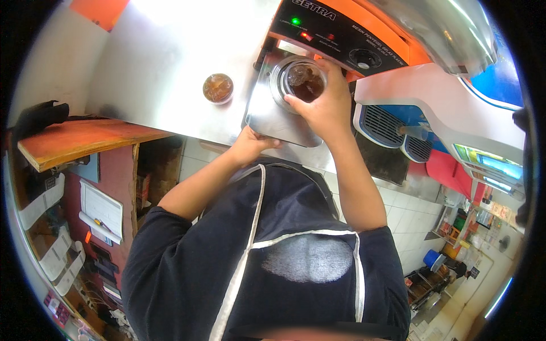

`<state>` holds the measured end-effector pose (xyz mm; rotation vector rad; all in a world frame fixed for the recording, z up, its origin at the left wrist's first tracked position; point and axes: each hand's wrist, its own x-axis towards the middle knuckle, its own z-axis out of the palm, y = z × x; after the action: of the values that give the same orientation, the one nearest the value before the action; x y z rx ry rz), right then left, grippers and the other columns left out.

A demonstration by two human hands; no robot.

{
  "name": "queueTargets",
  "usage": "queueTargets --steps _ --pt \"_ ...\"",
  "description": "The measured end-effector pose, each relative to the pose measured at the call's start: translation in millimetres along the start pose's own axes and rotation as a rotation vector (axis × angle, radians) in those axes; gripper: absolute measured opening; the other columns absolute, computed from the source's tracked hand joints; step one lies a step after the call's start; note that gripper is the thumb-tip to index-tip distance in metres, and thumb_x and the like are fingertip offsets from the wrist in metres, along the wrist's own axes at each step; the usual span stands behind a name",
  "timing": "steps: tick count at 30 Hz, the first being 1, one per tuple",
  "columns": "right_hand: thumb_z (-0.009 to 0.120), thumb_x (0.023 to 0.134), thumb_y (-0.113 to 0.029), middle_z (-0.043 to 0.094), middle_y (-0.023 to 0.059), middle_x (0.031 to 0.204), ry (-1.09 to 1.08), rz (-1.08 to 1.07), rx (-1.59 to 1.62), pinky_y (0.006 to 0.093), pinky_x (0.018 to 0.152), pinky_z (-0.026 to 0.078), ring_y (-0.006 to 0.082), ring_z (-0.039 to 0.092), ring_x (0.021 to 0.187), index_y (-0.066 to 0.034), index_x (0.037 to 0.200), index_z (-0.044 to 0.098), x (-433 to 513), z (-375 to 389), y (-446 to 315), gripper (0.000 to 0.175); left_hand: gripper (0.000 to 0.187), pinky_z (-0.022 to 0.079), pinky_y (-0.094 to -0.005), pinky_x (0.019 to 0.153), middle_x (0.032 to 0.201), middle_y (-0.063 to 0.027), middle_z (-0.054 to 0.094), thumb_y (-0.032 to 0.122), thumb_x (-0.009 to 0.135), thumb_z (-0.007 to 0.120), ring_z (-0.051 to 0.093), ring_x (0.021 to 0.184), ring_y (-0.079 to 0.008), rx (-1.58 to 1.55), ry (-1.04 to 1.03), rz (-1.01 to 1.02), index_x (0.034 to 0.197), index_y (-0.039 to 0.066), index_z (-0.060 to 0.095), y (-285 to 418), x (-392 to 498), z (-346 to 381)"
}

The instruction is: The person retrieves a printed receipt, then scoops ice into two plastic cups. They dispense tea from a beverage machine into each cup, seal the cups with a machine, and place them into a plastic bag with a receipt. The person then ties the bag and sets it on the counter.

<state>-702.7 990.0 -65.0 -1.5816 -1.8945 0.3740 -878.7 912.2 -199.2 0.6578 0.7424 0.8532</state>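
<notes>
My right hand grips a clear plastic cup of dark iced drink. The cup is at the round metal holder on the sliding metal tray of a Getra cup sealing machine; whether it is fully seated, I cannot tell. At the tray's front edge, my left hand holds the rim, its thumb along the top. Another plastic cup of lighter brown iced drink stands on the steel counter, left of the tray. A green lamp and a red switch glow on the sealer's panel.
A white-and-blue drink dispenser with black drip grilles stands to the right. An orange wooden shelf juts out at left, above a clipboard with papers. Pale floor tiles lie beyond the counter at right.
</notes>
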Motion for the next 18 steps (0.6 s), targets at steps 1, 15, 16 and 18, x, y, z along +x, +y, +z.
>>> queueTargets --steps 1,15,16,18 --pt "0.096 0.062 -0.028 0.062 0.0168 0.132 -0.009 0.006 -0.062 0.0436 0.105 0.047 0.0346 0.059 0.123 -0.007 0.136 0.052 0.3 5.7 4.1 0.088 0.024 0.051 -0.0342 0.1 0.109 -0.0073 0.075 -0.006 0.091 0.067 0.068 0.106 -0.0175 0.026 -0.027 -0.007 0.114 -0.001 0.071 -0.4 -1.0 -2.1" --pt "0.089 0.075 -0.022 0.065 0.0156 0.124 0.333 -0.496 -0.007 0.046 0.099 0.049 0.0355 0.06 0.113 -0.0035 0.125 0.059 -5.1 -67.3 -26.0 0.061 0.014 0.051 -0.0303 0.091 0.103 -0.0081 0.075 0.006 0.1 0.063 0.067 0.096 -0.0148 0.134 0.115 0.216 0.11 -0.001 0.068 9.5 73.7 2.5" --pt "0.088 0.075 -0.022 0.065 0.0155 0.124 0.427 -0.591 -0.031 0.0467 0.098 0.049 0.0353 0.06 0.113 -0.0043 0.124 0.06 1.9 -80.3 -34.4 0.059 0.016 0.05 -0.0299 0.092 0.104 -0.0079 0.074 0.006 0.1 0.063 0.067 0.097 -0.0146 0.074 0.153 0.231 0.113 -0.001 0.067 12.8 84.7 9.4" --pt "0.089 0.074 -0.023 0.064 0.015 0.126 0.586 -0.755 -0.115 0.0486 0.1 0.047 0.0364 0.059 0.115 -0.0059 0.123 0.061 20.6 -109.9 -54.6 0.06 0.025 0.047 -0.0327 0.098 0.115 -0.0111 0.068 0.01 0.096 0.067 0.062 0.109 -0.0177 -0.013 0.267 0.252 0.119 0.0 0.059 22.8 97.2 25.8"
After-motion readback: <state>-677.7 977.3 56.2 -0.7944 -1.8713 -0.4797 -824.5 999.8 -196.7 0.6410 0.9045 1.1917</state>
